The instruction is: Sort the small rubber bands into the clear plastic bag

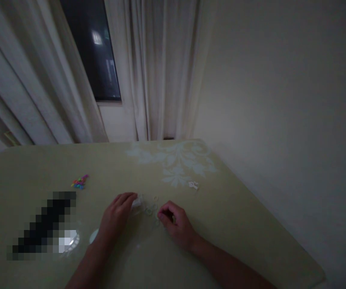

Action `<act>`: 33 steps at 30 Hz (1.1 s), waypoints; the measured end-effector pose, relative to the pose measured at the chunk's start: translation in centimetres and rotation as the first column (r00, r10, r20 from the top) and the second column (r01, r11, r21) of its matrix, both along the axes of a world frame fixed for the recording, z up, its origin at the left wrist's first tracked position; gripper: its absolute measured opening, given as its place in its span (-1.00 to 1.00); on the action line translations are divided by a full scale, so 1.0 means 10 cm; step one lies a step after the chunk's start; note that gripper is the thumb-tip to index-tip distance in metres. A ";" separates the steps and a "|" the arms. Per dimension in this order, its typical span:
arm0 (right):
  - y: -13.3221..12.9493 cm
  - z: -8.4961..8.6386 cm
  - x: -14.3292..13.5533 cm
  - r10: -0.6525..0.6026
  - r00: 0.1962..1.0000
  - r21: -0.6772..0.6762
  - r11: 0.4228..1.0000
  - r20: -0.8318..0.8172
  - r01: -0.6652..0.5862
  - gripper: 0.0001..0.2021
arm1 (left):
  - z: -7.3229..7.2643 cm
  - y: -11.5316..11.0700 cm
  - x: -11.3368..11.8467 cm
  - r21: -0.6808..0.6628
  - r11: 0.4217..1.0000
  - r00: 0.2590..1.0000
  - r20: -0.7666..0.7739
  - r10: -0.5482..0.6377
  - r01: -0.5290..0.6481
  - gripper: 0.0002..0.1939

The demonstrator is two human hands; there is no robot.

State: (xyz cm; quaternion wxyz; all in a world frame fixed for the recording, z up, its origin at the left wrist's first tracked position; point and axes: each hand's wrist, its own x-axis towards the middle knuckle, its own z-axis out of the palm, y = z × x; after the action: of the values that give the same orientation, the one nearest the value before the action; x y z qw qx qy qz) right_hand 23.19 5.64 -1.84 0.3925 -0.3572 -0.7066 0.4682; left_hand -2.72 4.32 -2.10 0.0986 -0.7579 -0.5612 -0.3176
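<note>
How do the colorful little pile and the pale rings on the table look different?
Color: the colorful pile mixes purple, orange, green and blue; the pale rings are whitish and faint.
Layout: the pile is bunched together, while the rings are loosely scattered.
Place: the rings lie between the left hand and right hand; the pile sits apart, beyond the left hand.
Both are small pieces on the table.

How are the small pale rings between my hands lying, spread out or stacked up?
Spread out: the pale rings lie loosely on the tabletop between your left hand and right hand, several outlines showing separately.
</note>
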 end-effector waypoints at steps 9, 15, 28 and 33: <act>0.01 0.07 -0.03 -0.046 0.999 -0.012 0.999 -0.015 0.046 -0.72 | -0.08 0.07 0.09 -0.042 0.999 0.986 -0.167 -0.017 0.010 -0.53; 0.06 0.05 -0.03 -0.101 0.993 -0.035 0.994 -0.060 0.099 -0.65 | -0.09 0.07 0.12 -0.064 0.997 0.986 -0.165 0.037 -0.048 -0.56; 0.16 0.03 0.07 -0.176 0.984 0.076 0.982 0.025 0.174 -0.82 | -0.04 0.06 0.12 -0.002 0.999 0.990 -0.128 -0.051 0.051 -0.46; 0.27 0.07 0.25 -0.072 0.968 0.172 0.985 0.239 0.031 -0.96 | -0.02 -0.02 0.28 -0.013 0.993 0.973 -0.197 -0.120 0.119 -0.70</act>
State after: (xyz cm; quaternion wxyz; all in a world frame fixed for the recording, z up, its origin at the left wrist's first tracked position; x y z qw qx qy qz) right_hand 25.70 8.33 -1.12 0.3430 -0.3963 -0.7767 0.3493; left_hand 0.07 4.10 -2.32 0.1342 -0.8181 -0.5022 -0.2459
